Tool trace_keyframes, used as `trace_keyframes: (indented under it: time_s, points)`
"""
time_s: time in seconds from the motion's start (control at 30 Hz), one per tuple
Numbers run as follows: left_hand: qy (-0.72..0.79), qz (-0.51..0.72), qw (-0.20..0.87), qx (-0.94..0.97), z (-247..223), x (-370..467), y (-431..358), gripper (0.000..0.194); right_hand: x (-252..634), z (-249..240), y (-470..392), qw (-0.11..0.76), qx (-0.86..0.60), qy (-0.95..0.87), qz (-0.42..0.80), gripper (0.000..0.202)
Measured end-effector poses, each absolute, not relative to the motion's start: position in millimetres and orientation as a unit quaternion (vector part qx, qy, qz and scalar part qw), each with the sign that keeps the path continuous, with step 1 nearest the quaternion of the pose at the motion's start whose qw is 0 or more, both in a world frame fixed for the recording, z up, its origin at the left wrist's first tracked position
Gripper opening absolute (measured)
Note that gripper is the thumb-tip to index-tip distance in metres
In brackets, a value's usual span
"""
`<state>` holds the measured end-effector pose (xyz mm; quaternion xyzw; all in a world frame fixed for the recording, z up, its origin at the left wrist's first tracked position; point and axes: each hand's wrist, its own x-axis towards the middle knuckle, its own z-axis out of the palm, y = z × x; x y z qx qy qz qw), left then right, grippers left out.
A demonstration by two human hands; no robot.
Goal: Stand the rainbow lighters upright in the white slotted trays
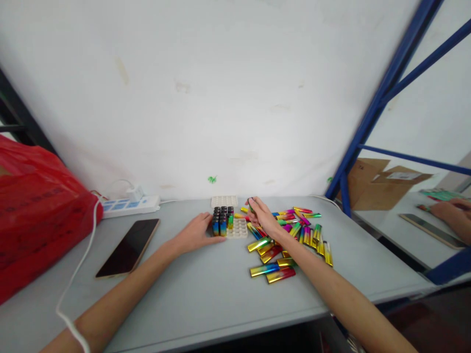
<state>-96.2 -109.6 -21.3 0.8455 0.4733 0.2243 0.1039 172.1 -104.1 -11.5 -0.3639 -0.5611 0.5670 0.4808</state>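
Observation:
A white tray [238, 228] with rows of round pockets lies near the wall. Its left part carries several upright lighters [220, 225] with black tops and shiny blue-gold bodies; one greenish lighter [230, 222] stands at their right. My left hand [196, 233] curves around the tray's left end, thumb along the front and fingers at the side, steadying it. Above the tray's right side, my right hand [260, 215] is closed on a lighter [250, 202] whose dark end sticks up; the fingers hide most of it. Loose, rainbow-coloured metallic lighters [272, 253] lie in a pile under and around my right wrist.
Another white pocketed tray [224, 201] sits against the wall. To the left are a phone [128, 247], a power strip [130, 206], a white cable [79, 267] and a red bag [44, 211]. Right of the blue frame [346, 181] are a cardboard box [379, 189] and another person's hand [454, 215].

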Motion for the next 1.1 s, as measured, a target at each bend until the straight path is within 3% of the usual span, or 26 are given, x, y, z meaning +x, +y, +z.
trace_keyframes:
  time_s: [0.17,0.43,0.73,1.1]
  points:
    - [0.472,0.211,0.102,0.850,-23.7,-97.4,-107.8,0.067,166.7,-12.1,-107.7,0.477,-0.422,-0.539,0.551,0.066]
    - [0.477,0.215,0.104,0.846,-20.9,-95.9,-109.8,0.066,166.1,-10.5,-110.8,0.497,-0.438,-0.551,0.507,0.053]
    - [0.475,0.201,0.101,0.851,-21.2,-96.4,-109.2,0.068,167.3,-11.8,-109.8,0.473,-0.425,-0.638,0.434,0.072]
    - [0.472,0.201,0.089,0.854,-24.5,-97.4,-107.9,0.066,165.2,-3.5,-123.6,0.473,-0.371,-0.779,0.177,0.037]
